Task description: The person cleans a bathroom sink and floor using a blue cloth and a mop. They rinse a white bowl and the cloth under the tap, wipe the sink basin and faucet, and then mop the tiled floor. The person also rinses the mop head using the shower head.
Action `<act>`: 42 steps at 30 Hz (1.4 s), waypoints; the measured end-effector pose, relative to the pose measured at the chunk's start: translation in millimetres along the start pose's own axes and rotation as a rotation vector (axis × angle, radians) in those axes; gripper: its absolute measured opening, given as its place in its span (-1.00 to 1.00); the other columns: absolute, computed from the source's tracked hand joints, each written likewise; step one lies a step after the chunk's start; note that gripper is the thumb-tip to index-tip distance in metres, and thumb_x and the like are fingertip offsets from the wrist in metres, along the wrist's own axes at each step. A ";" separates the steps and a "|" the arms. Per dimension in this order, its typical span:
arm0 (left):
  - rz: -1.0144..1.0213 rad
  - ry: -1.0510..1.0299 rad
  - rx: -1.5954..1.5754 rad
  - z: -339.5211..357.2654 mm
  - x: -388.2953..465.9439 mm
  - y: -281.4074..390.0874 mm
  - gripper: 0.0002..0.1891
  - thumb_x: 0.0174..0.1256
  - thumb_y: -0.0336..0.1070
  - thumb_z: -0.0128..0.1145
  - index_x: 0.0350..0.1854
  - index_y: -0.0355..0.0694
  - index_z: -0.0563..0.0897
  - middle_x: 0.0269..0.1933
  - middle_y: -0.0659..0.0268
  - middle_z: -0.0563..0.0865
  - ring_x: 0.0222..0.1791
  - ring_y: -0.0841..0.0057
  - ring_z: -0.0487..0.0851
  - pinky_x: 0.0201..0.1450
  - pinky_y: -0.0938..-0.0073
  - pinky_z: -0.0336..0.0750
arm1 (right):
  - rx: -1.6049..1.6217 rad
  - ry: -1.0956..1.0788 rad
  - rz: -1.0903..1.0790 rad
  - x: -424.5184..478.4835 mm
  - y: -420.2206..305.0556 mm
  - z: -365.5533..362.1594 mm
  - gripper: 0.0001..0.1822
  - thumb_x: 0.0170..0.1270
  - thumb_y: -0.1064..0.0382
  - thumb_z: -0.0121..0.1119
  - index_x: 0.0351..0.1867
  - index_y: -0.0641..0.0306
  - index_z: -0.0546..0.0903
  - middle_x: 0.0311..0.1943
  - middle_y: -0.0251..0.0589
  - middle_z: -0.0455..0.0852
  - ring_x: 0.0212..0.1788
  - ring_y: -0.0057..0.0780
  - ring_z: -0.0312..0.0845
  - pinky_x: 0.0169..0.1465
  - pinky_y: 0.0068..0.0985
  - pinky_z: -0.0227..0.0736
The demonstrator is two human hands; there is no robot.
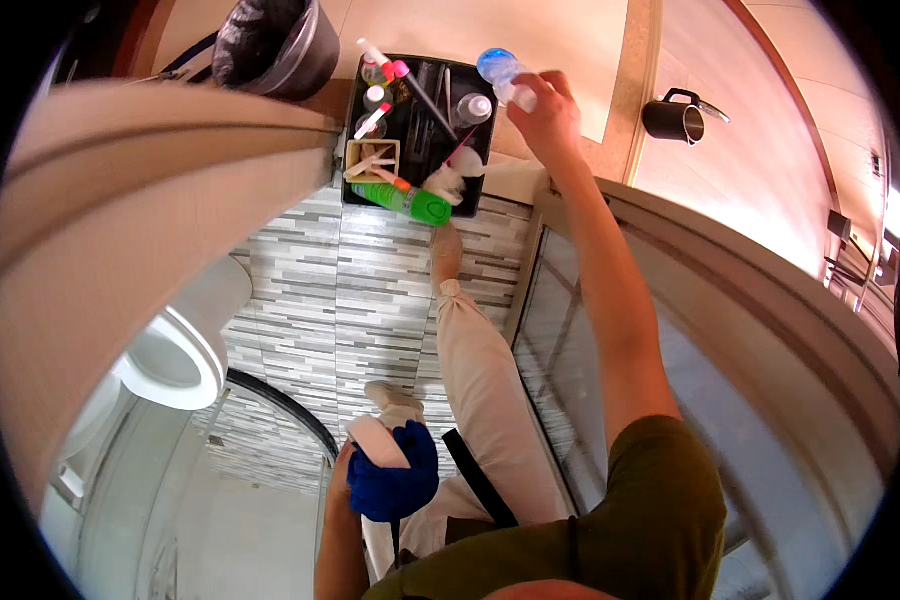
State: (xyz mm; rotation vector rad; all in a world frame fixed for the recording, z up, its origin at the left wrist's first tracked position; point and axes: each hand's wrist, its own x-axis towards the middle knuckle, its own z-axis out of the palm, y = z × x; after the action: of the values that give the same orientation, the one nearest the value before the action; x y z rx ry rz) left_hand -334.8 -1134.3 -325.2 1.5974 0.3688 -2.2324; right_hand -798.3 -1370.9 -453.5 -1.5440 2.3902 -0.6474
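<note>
My right hand (551, 112) is closed around a clear bottle with blue in it (499, 67), just off the right edge of a black tray (420, 64). The tray bears several small bottles, a green bottle (405, 202) along its near edge, a small beige box (373, 160) of stick-like items, a dark rod with a pink part (427, 101), and a white-capped clear bottle (473, 109). Low in the view, my left hand (343, 469) holds a bundled dark blue cloth (397, 480) and a pale block-like item (379, 442); its fingers are mostly hidden.
A lined waste bin (270, 52) stands beyond the tray at the left. A dark mug-like pitcher (673, 122) is at the right. Door frames flank me on both sides. Below left are a white toilet (176, 360) and a curved black edge (285, 401) over the striped tile floor (307, 300).
</note>
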 end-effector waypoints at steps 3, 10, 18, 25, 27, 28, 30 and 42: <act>-0.007 -0.147 -0.198 53.8 30.5 -0.6 -0.69 0.36 -0.19 -0.07 0.01 -0.29 0.44 -0.13 0.16 0.57 -0.04 0.32 0.53 0.09 0.30 0.43 | 0.020 -0.063 0.016 56.2 42.6 53.6 -0.67 -0.08 0.22 0.26 -0.17 0.01 0.65 -0.10 -0.14 0.52 -0.13 -0.16 0.55 -0.03 -0.31 0.47; -0.093 -0.058 0.105 112.7 43.3 24.4 -0.59 0.34 -0.32 -0.05 0.22 -0.28 0.36 0.09 0.07 0.54 0.06 0.26 0.56 0.12 0.28 0.48 | 0.018 -0.262 0.164 77.7 93.2 148.3 -0.50 -0.02 0.08 0.32 0.02 0.02 0.56 0.01 -0.11 0.49 -0.05 -0.18 0.52 0.04 -0.31 0.45; -0.111 0.009 0.123 74.5 80.4 46.7 -0.58 0.40 -0.32 -0.14 0.27 -0.31 0.31 0.14 0.15 0.52 0.10 0.33 0.53 0.20 0.34 0.40 | 0.079 -0.492 0.136 -23.8 19.6 209.5 -0.54 0.05 -0.12 0.23 -0.27 0.25 0.52 -0.38 0.08 0.64 -0.30 0.00 0.61 -0.26 -0.16 0.54; -0.130 0.022 0.098 75.0 104.3 93.8 -0.54 0.34 -0.37 -0.02 0.28 -0.31 0.31 0.16 0.18 0.52 0.12 0.38 0.51 0.18 0.40 0.41 | 0.224 -0.390 0.534 -40.8 25.9 308.4 -0.48 0.05 -0.05 0.22 -0.21 0.44 0.47 -0.29 0.21 0.62 -0.15 0.11 0.53 -0.11 -0.11 0.44; -0.082 0.042 0.120 53.3 110.1 97.9 -0.53 0.32 -0.38 -0.01 0.27 -0.33 0.31 0.17 0.14 0.51 0.13 0.34 0.52 0.18 0.37 0.42 | 0.175 -0.272 0.552 -42.7 21.7 322.1 -0.59 0.02 0.07 0.25 -0.30 0.40 0.46 -0.35 0.15 0.61 -0.23 0.13 0.53 -0.19 -0.06 0.44; -0.105 0.023 0.103 65.5 111.9 108.2 -0.53 0.32 -0.39 0.00 0.27 -0.33 0.32 0.17 0.12 0.51 0.13 0.32 0.52 0.18 0.35 0.42 | 0.134 -0.190 0.475 -44.7 29.7 327.6 -0.57 0.01 0.05 0.25 -0.29 0.39 0.46 -0.36 0.13 0.61 -0.25 0.12 0.53 -0.21 -0.05 0.44; -0.137 -0.004 0.051 87.7 110.7 126.8 -0.53 0.30 -0.40 0.02 0.26 -0.34 0.32 0.16 0.07 0.51 0.13 0.27 0.52 0.18 0.31 0.43 | 0.146 -0.245 0.405 -25.2 36.3 334.3 -0.55 0.05 -0.01 0.22 -0.26 0.38 0.47 -0.33 0.14 0.61 -0.22 0.12 0.53 -0.17 -0.06 0.46; 0.009 0.060 0.433 69.0 155.7 144.4 -0.54 0.36 -0.24 -0.09 0.26 -0.33 0.32 0.17 0.12 0.50 0.15 0.33 0.50 0.21 0.35 0.39 | 0.363 -0.133 0.128 265.3 24.5 305.0 -0.37 0.10 -0.15 0.19 0.01 0.35 0.43 -0.10 0.17 0.60 -0.03 0.05 0.52 0.01 -0.20 0.43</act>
State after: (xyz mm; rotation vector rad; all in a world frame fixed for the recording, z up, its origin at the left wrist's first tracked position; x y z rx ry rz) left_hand -374.7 -1315.2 -449.9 1.8703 -0.1190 -2.3739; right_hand -804.1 -1676.1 -719.5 -1.2324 2.1097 -0.8630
